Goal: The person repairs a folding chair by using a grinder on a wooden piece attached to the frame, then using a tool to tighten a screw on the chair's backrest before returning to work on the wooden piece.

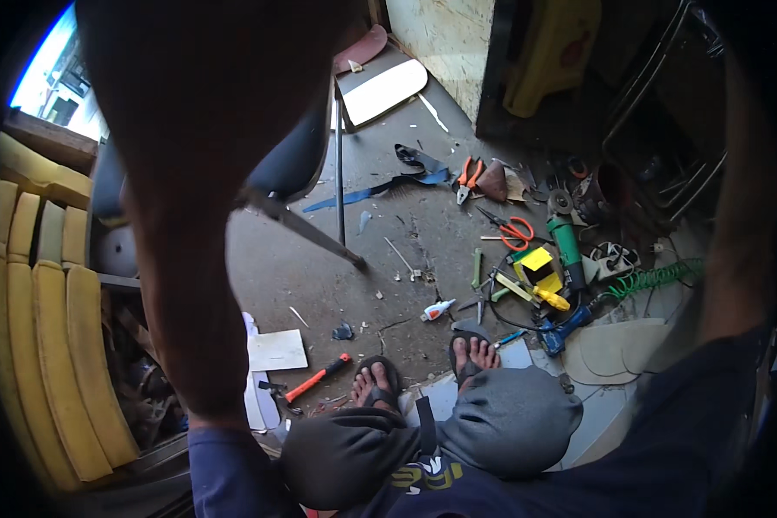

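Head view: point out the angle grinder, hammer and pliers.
Angle grinder (565, 245): head view, on its green body.
Hammer (318, 379): head view, on its orange handle.
Pliers (465, 182): head view, where the orange handles meet.

Two sandals (469, 369) — one hammer (319, 377), one green grinder (566, 244), one white bottle (438, 310)

The floor (302, 237) under me was grey and worn, and it carried many things. Before my left sandal (394, 375), to the left, lay a hammer (321, 377) with a red handle, near a white sheet (276, 350). A small white bottle (438, 310) lay ahead. Farther away I had a blue strap (423, 178) and orange pliers (468, 177). To the right were red-handled scissors (527, 234) and a green grinder (566, 244).
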`<state>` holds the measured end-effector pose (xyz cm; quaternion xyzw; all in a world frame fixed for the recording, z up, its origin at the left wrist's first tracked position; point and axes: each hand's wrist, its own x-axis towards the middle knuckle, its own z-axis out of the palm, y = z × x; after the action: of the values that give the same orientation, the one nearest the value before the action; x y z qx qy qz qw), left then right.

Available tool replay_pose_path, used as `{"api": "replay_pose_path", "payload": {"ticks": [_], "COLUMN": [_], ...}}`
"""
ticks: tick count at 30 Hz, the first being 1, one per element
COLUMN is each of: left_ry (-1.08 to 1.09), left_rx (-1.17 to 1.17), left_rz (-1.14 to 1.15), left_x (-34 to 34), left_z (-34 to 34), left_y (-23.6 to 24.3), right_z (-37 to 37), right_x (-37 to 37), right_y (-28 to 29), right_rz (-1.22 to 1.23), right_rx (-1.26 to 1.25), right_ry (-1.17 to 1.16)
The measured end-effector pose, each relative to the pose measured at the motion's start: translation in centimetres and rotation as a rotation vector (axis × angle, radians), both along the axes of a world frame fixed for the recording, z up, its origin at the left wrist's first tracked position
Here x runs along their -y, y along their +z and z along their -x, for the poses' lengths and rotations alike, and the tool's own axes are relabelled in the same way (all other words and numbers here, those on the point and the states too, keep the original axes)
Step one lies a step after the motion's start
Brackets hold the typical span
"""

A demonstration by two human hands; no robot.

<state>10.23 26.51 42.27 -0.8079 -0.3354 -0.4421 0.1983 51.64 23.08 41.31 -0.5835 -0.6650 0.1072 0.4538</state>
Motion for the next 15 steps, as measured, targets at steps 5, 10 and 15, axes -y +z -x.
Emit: {"api": "replay_pose_path", "payload": {"ticks": [5,10,15], "left_ry": [-0.259,-0.429,-0.331], "left_rx": [-0.122,-0.221,-0.439], "left_rz": [0.021,0.058,0.283], "left_x": [-0.4,2.3,7.3], "left_z": [-6.5,-10.7,-10.1], "left_y": [-1.8,-1.4,-3.3], "right_z": [-3.2,-5.9,-5.8], "right_x": [1.1,0.2,-5.0], "right_y": [2.3,4.8,-1.3], "right_rz": [0.134,0.228,0.402], "right_rx": [0.133,0.053,-0.389], "right_ry": [-0.099,-0.056,0.255]}}
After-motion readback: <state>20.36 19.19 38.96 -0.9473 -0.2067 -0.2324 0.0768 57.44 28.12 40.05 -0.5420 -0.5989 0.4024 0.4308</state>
